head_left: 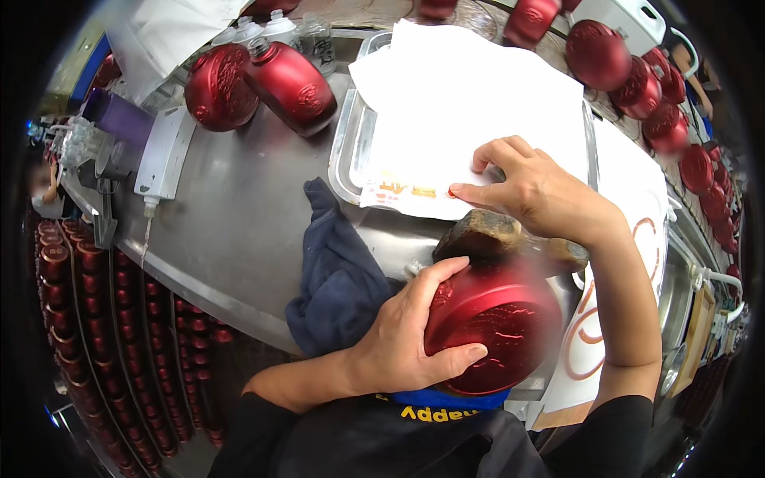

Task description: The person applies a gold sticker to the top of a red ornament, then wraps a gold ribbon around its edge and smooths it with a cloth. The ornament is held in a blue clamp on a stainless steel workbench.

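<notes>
My left hand (410, 331) is wrapped round a glossy red rounded bottle (498, 319) with a raised pattern on its face. The bottle lies tilted close to my body, against worn brown-black blocks (482, 231). My right hand (522, 187) is over a white sheet (470, 111), its upper fingers curled and apart from the lowest digit. That digit's tip touches a small red mark (452, 191) at the sheet's near edge, beside orange printed decals (410, 190). Beneath the sheet is a clear-rimmed tray (347, 163). A dark blue cloth (339, 275) lies beside my left hand.
Two red bottles (291, 88) lie on the metal table (231, 187) at the far left, near a white dispenser box (166, 151). More red bottles (598, 56) line the far right. Rows of red bottles (92, 319) stand below the table's left edge.
</notes>
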`<action>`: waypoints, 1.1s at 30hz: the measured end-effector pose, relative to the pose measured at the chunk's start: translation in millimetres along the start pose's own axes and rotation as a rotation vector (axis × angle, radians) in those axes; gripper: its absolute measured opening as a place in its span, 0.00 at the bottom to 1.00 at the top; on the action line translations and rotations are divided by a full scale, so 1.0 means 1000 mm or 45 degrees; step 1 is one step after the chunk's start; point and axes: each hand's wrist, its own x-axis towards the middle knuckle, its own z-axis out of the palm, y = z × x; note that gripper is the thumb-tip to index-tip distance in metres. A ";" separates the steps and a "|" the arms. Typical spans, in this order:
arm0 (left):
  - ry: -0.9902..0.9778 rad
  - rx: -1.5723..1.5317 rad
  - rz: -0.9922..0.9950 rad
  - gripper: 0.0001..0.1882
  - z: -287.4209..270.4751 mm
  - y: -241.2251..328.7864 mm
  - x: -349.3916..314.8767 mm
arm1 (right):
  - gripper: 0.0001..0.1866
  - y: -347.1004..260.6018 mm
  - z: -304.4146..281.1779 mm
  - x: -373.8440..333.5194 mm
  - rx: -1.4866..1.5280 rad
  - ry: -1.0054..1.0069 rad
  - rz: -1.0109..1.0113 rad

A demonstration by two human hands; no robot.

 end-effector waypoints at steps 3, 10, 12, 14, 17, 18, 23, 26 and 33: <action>0.031 -0.002 0.052 0.46 -0.002 -0.006 0.004 | 0.25 0.000 -0.002 0.007 -0.258 0.012 -0.014; 0.053 0.004 0.065 0.47 0.000 -0.007 0.000 | 0.20 0.008 -0.001 0.010 -0.548 0.064 0.180; 0.059 0.014 0.057 0.47 0.000 -0.008 0.000 | 0.19 0.015 -0.011 0.010 -0.578 0.102 0.256; 0.063 0.021 0.065 0.48 0.000 -0.006 0.001 | 0.19 0.012 -0.013 0.005 -0.496 0.163 0.191; 0.071 0.026 0.074 0.48 0.000 -0.008 0.002 | 0.27 0.002 0.000 0.004 -0.106 0.158 -0.085; 0.068 0.020 0.063 0.48 0.000 -0.008 0.002 | 0.30 0.002 0.004 0.006 -0.135 0.087 -0.075; 0.091 0.019 0.069 0.47 0.002 -0.009 0.002 | 0.30 0.008 0.009 0.021 -0.269 0.066 -0.115; 0.096 0.019 0.075 0.47 0.002 -0.009 0.002 | 0.26 0.011 0.009 0.024 -0.387 0.143 -0.108; 0.091 0.021 0.084 0.46 0.002 -0.010 0.002 | 0.24 0.039 0.011 0.034 -0.550 0.147 0.141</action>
